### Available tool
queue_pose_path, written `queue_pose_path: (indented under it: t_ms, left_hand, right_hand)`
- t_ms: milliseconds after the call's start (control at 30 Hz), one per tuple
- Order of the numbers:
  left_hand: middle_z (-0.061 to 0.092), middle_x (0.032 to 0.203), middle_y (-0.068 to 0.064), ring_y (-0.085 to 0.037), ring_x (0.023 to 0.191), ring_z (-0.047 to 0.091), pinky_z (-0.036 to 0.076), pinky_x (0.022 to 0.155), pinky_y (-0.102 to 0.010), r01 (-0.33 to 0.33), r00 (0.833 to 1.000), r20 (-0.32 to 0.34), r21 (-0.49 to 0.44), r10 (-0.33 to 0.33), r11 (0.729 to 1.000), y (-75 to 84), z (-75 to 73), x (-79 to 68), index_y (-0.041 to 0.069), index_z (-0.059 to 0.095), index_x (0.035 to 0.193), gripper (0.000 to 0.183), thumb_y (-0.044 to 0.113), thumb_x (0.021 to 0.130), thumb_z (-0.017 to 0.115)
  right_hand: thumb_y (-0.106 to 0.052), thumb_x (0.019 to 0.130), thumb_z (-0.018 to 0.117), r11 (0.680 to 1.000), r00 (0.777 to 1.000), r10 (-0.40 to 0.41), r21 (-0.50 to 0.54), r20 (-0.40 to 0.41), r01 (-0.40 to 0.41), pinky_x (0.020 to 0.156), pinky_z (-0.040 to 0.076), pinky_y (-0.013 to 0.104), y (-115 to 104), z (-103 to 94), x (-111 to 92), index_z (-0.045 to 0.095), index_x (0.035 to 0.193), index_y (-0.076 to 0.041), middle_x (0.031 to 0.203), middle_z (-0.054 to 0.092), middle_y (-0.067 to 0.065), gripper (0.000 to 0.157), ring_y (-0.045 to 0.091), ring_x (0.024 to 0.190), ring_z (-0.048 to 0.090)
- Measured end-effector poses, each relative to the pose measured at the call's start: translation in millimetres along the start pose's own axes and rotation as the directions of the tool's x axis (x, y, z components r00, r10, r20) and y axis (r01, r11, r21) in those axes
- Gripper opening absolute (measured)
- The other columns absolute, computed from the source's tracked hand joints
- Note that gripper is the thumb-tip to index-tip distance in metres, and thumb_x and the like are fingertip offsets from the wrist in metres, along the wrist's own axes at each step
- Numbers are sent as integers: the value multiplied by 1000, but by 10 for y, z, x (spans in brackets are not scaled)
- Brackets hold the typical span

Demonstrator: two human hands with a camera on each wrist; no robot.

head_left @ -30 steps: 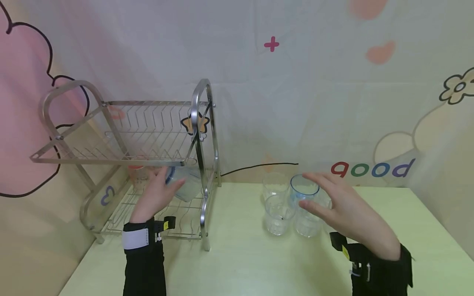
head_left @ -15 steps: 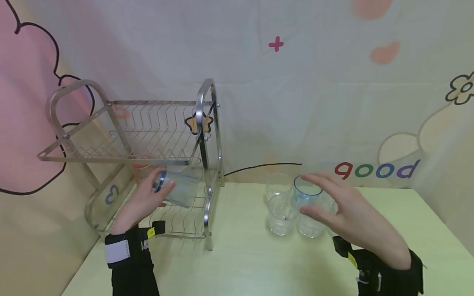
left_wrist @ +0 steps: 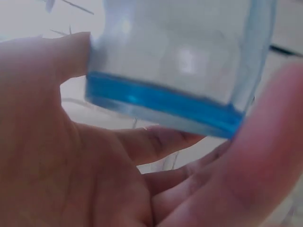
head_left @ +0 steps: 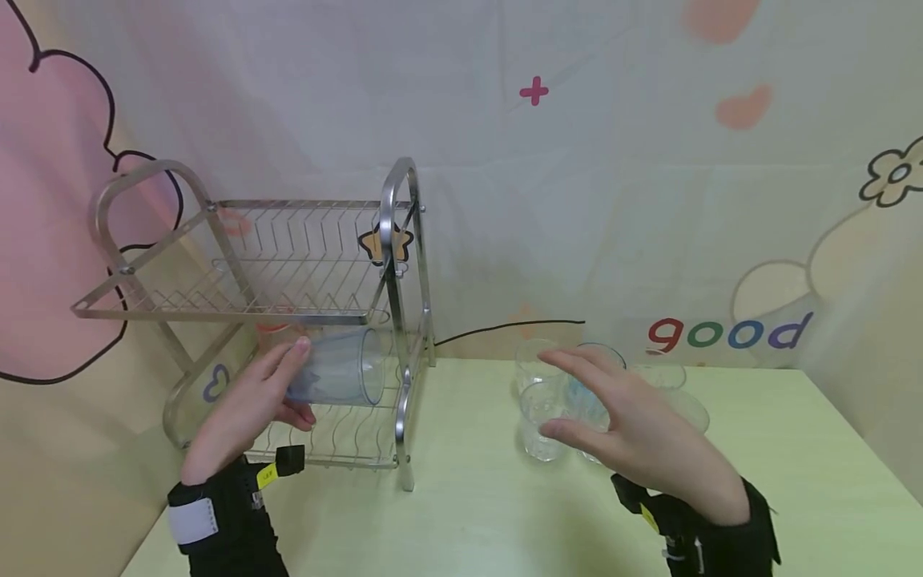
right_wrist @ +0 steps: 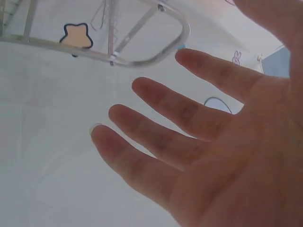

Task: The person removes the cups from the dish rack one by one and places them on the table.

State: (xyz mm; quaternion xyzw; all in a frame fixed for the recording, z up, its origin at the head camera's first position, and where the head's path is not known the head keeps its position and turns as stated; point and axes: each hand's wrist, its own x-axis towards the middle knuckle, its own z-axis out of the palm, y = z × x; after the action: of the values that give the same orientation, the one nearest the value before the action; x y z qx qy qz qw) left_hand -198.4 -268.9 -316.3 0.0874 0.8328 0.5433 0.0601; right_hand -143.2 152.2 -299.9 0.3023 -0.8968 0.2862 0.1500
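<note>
A backdrop [head_left: 490, 240] hangs behind the counter [head_left: 469, 513]. From the head: the left hand [head_left: 248, 397] holds a blue glass [head_left: 335, 369] sideways at the rack [head_left: 219, 316], below its upper tier, positioning it, I'd guess; next calls for avoiding knocks. Left wrist: that hand clasps its base. Right wrist: right hand [right_wrist: 227, 156] spread, empty.

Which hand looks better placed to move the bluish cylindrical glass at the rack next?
Left, I'd judge: the left hand holds the bluish cylindrical glass sideways at the silver metal rack, while the right hand is empty and open near the clear round glass tumblers, farther from the rack.
</note>
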Motion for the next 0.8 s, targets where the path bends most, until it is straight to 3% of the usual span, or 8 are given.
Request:
queue_pose_path:
  t_ms: [267, 533, 800]
  left_hand:
    - [55, 96, -21, -32, 70, 63, 58, 66, -41, -7, 999, 48, -33, 8, 999, 81, 85, -52, -2, 31, 145, 65, 49, 105, 35]
    - [54, 100, -24, -33, 66, 64, 58, 63, -44, -76, 987, 133, -80, 86, 994, 120, 213, -35, -5, 36, 138, 54, 39, 107, 35]
    - [58, 103, -24, -36, 67, 67, 58, 65, -43, -52, 978, 198, -51, 61, 997, 263, 439, -3, 0, 37, 141, 58, 45, 105, 39]
  right_hand:
    - [-41, 87, 74, 994, 997, -71, 87, 29, 69, 100, 45, 41, -129, 226, 112, 40, 149, -24, 146, 41, -9, 72, 13, 128, 46]
    - [-40, 85, 76, 983, 994, -113, 147, -4, 112, 97, 48, 39, -227, 393, 229, 33, 153, -20, 149, 36, -1, 83, 17, 131, 43]
    - [-34, 83, 80, 958, 983, -170, 225, -64, 180, 97, 48, 38, -264, 497, 293, 32, 153, -17, 150, 35, 0, 87, 17, 133, 39]
